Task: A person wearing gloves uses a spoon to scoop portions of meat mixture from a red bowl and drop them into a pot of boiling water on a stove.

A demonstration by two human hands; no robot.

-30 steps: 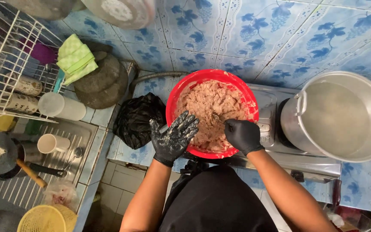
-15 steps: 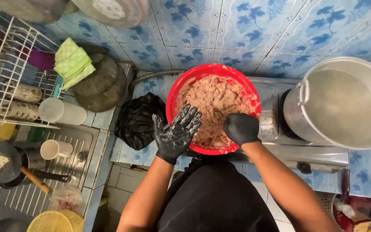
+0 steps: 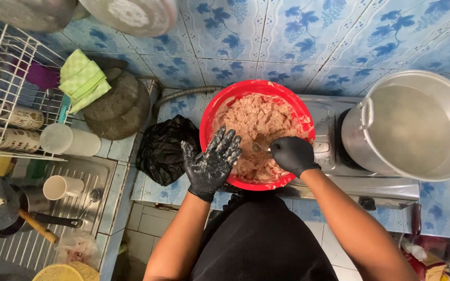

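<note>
We see both hands in black gloves over the red bowl (image 3: 212,119), which sits at the desk's front edge, partly on the gas stove (image 3: 329,151). The bowl is full of pinkish minced mix (image 3: 253,122). Left hand (image 3: 212,164) is spread wide, fingers apart, palm smeared w/ mix, holding nothing, hovering over the bowl's front-left rim. Right hand (image 3: 292,154) is closed round a spoon (image 3: 260,147), its metal tip dug into the mix near the bowl's front-right. Just left of the bowl lies a crumpled black plastic bag (image 3: 162,151). On the stove's right burner stands a big metal pot (image 3: 417,130) w/ cloudy liquid. Far left: a wire dish rack (image 3: 1,67), a sink (image 3: 92,187) w/ a white cup (image 3: 61,186), and a green cloth (image 3: 82,79) toward the back wall.
</note>
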